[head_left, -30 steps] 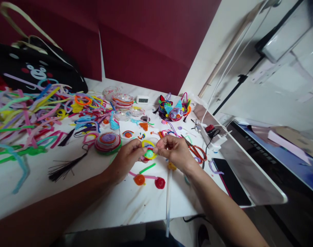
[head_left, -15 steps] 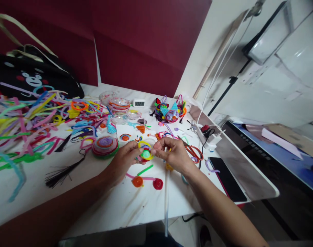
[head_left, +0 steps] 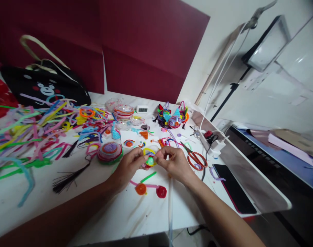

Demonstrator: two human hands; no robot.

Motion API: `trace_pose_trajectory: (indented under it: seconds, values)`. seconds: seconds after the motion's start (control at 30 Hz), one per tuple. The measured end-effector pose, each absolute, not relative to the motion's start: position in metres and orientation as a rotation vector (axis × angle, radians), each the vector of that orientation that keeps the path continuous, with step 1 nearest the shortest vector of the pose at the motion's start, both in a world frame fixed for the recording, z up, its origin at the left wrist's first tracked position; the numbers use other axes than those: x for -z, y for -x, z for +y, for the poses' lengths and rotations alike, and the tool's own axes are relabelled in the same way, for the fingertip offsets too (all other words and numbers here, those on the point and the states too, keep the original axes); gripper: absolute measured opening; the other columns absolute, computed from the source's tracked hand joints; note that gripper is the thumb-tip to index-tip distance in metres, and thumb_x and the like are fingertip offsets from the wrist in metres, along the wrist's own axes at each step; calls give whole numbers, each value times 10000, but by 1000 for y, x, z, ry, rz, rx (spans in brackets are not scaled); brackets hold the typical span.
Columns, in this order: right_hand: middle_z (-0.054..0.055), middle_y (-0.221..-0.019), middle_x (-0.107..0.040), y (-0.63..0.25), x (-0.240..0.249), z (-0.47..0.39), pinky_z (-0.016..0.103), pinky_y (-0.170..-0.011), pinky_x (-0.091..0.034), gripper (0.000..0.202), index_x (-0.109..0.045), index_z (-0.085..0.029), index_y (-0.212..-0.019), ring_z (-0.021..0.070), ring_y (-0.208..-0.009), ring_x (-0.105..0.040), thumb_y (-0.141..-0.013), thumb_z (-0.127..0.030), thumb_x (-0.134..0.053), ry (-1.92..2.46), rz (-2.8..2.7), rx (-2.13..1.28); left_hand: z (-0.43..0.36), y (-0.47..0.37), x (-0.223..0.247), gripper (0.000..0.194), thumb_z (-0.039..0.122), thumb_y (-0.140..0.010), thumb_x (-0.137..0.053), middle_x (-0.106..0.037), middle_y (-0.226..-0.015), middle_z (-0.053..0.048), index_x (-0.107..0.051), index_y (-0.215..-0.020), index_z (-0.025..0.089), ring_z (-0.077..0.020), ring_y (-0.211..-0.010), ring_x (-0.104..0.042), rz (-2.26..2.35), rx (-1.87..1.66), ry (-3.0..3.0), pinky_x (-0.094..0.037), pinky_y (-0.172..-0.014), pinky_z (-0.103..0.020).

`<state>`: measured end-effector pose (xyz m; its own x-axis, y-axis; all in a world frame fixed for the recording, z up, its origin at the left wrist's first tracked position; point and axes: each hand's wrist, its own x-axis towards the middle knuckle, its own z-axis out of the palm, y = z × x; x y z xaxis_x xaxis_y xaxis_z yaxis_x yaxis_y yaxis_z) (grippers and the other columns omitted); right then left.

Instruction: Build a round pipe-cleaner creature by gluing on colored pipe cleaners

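The round yellow-and-green piece (head_left: 151, 162), with no clear long side, sits back from the near edge of the bench (head_left: 135, 219), the left hand (head_left: 129, 166) pinching its left side, the right hand (head_left: 176, 165) its right.

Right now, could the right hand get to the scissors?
Probably yes: the scissors lie close beside the right hand, and nothing seems to block the handles. But its fingertips are busy at the colourful piece, so they'd likely have to leave that first.
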<state>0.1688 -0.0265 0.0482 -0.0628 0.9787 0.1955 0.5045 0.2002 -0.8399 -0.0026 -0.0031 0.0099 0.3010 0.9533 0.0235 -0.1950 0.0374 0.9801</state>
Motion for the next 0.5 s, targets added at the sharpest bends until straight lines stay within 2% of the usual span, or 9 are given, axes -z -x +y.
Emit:
trace_pose_trajectory:
  seconds: [0.27,0.5]
  values:
    - [-7,-618,-598,-164,-48,-26,263,-579,-395,112,-615,-186,-656,130,-579,-509,-710,-278,-581,1411,-1650,-742,-5,2,-7,296,408,-744,-701,-475,-698,34,-509,-714,185,-141,-681,-503,803,-1069,-1146,-565,-688,-370]
    - [-8,-642,-627,-163,-49,-26,268,-606,-412,76,-604,-200,-672,139,-605,-550,-723,-248,-575,1381,-1671,-649,-2,3,-6,315,421,-739,-720,-486,-711,29,-514,-718,184,-144,-691,-509,796,-1055,-1120,-568,-705,-384]
